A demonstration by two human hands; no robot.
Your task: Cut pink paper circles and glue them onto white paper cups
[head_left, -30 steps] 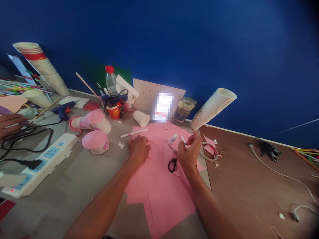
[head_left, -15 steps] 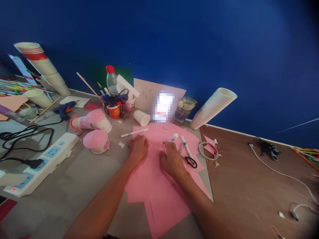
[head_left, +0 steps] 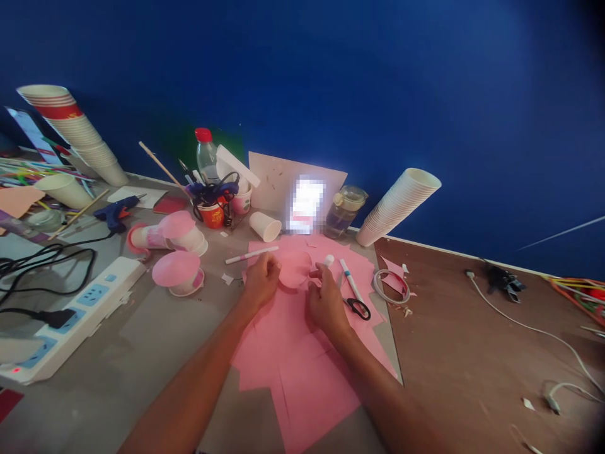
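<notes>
My left hand [head_left: 261,279] and my right hand [head_left: 325,301] both pinch a small round piece of pink paper [head_left: 293,268], lifted slightly over a large pink paper sheet [head_left: 302,353] on the grey table. Just right of my right hand lie a white marker with a blue band [head_left: 350,279], black-handled scissors [head_left: 357,307] and a small glue tube [head_left: 328,260]. A pink-and-white pen [head_left: 251,254] lies beyond my left hand.
Two pink-covered paper cups [head_left: 178,272] sit to the left, with a white power strip [head_left: 70,315] and black cables. Stacks of paper cups [head_left: 399,205] lean on the blue wall. A tape roll [head_left: 390,287], a glass jar [head_left: 345,211] and a bottle [head_left: 206,154] stand nearby.
My right hand put down the marker beside the scissors, moved left onto the pink sheet, and now both hands have raised a round pink cut-out between them.
</notes>
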